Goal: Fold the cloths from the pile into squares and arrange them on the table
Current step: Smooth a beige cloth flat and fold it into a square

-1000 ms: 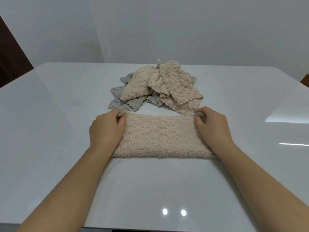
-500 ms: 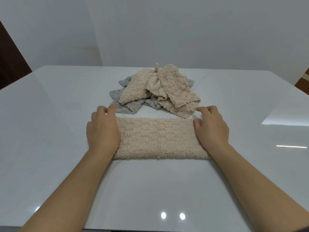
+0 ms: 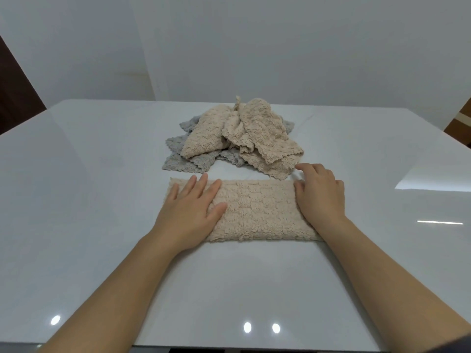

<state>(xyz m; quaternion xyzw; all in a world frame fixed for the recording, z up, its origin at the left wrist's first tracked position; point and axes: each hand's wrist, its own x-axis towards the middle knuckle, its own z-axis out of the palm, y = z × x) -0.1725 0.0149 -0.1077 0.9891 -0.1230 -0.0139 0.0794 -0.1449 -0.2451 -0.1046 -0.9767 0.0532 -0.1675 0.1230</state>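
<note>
A beige fluffy cloth point(image 3: 257, 210), folded into a long strip, lies flat on the white table point(image 3: 102, 200) in front of me. My left hand point(image 3: 190, 214) rests flat on the strip's left end, fingers straight and spread. My right hand point(image 3: 319, 197) lies on the right end with fingers loosely bent; I cannot tell whether it holds the edge. Behind the strip sits the pile: crumpled beige cloths point(image 3: 254, 133) on top of grey cloths point(image 3: 183, 161).
The glossy white table runs wide to both sides and toward me. A white wall stands behind its far edge. Dark brown furniture point(image 3: 15, 93) shows at the far left and a strip at the far right.
Both hands let go of the strip's far corners. My left hand slid inward and flattened on the cloth's left end. My right hand stayed on the right end.
</note>
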